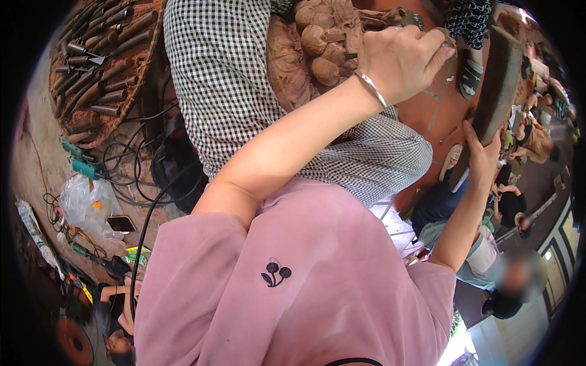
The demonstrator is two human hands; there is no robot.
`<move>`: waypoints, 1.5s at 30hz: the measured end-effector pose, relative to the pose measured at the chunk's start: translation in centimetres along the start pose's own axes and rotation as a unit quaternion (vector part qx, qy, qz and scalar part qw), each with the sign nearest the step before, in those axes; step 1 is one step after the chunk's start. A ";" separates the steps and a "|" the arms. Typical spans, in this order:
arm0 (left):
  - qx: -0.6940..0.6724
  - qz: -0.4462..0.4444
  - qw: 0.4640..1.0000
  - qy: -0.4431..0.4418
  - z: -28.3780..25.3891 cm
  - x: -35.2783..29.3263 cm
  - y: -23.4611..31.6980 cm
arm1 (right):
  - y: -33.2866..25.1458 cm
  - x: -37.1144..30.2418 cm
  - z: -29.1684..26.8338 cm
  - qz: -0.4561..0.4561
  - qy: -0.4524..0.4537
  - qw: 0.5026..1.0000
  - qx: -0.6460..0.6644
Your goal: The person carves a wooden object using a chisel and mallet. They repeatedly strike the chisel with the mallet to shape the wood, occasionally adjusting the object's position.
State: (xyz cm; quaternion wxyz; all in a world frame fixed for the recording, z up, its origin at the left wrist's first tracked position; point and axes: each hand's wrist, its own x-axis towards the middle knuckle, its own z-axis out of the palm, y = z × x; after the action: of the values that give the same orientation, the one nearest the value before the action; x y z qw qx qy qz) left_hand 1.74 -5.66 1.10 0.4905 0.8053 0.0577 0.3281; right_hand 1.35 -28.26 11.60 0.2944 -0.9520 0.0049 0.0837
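My left hand (400, 64), with a silver bangle at the wrist, is closed over the carving. A brown handle end (449, 40) shows past its thumb, and a thin dark blade tip shows on the other side, so it grips a chisel mostly hidden by the fingers. Beneath and beside it lies a reddish-brown wood carving (323, 46) with rounded, fruit-like shapes, against my checkered trousers. Off to the right, my right hand (482, 149) is wrapped round a long, dark wooden mallet (502, 82), raised and tilted, apart from the chisel.
At the left, a round woven basket (149, 79) holds several chisels and wood shavings. Black cables (131, 158), green connectors (82, 160), a plastic bag (88, 204) and a phone (121, 224) lie below it. Other people sit at the right and lower left; a sandalled foot (470, 79) stands near the mallet.
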 end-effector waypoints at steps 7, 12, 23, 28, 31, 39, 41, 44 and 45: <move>-0.003 0.008 0.999 0.053 0.8 0.0 -0.4 | -0.7 0.4 0.9 0.022 -0.021 0.999 0.045; 0.025 -0.016 0.999 0.044 1.2 0.1 -0.7 | -0.7 0.9 1.3 0.012 -0.036 0.997 0.068; 0.006 0.002 0.994 0.108 1.0 0.1 -0.9 | -0.4 0.7 2.9 0.047 -0.080 0.992 0.090; 0.006 -0.008 0.995 0.103 1.0 -0.1 -0.8 | -0.3 0.5 2.9 -0.032 -0.052 0.998 -0.006; 0.004 0.004 0.993 0.120 0.9 -0.1 -0.8 | -0.3 -0.1 3.1 0.052 -0.062 0.993 0.083; -0.021 0.031 0.986 0.160 0.4 -0.2 -1.0 | -0.8 -1.1 3.4 -0.020 -0.013 0.999 0.037; -0.009 0.020 0.989 0.147 0.4 -0.3 -0.9 | -1.9 -1.1 3.2 -0.059 -0.004 0.998 -0.032; -0.016 0.017 0.990 0.139 0.2 -0.1 -0.9 | -1.7 -1.2 3.2 -0.047 0.012 0.999 -0.014; -0.019 0.017 0.990 0.141 0.1 -0.1 -0.9 | -1.1 -1.3 3.3 -0.029 0.017 0.999 0.012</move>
State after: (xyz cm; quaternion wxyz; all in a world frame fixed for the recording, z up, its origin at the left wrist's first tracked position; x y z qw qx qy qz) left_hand 1.94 -5.35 0.22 0.4868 0.7423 0.1063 0.4480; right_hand -0.37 -25.55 9.79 0.3081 -0.9494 -0.0167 0.0586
